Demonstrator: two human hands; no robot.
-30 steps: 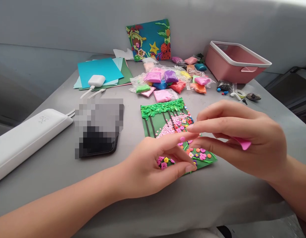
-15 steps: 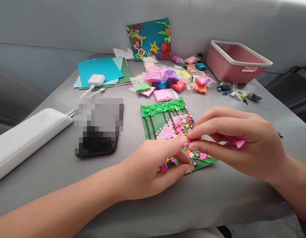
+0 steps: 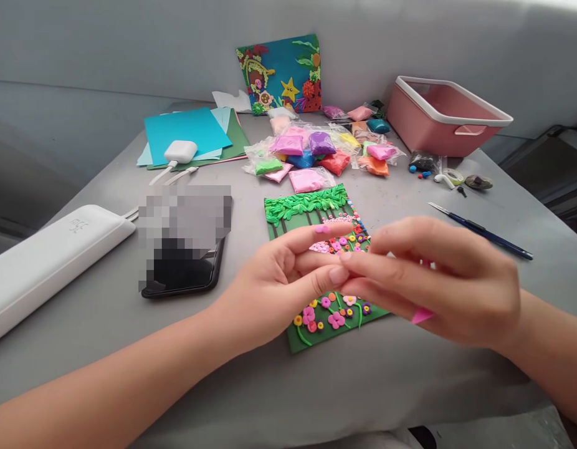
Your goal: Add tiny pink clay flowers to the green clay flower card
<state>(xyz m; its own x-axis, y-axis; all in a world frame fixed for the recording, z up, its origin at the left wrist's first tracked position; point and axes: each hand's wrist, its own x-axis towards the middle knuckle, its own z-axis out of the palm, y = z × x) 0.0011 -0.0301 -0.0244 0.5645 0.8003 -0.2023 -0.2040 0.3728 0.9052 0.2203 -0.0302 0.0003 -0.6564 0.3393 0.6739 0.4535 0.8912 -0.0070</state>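
Two small pink clay bits [image 3: 322, 229] stick to the outstretched index finger of my left hand [image 3: 274, 287]. Its thumb and middle finger are pinched against the fingertips of my right hand [image 3: 438, 284]; anything between them is hidden. A lump of pink clay [image 3: 422, 315] pokes out below my right hand's curled fingers, which are closed and slightly blurred. Beneath both hands lies a green card picture [image 3: 300, 340] with clay flowers, dark trunks and a leafy green top; my hands cover its middle.
Bagged coloured clay [image 3: 311, 179] is piled behind the picture. A blue-handled craft knife [image 3: 485, 234] and a pink basket [image 3: 426, 125] are at right. At left are a phone [image 3: 183, 274], a white power bank [image 3: 59, 259] and coloured sheets [image 3: 185, 131]. An undersea clay picture [image 3: 276, 72] stands behind.
My left index finger has lifted away from the right fingertips, showing the pink bits on it. My right hand has shifted slightly left, uncovering the craft knife.
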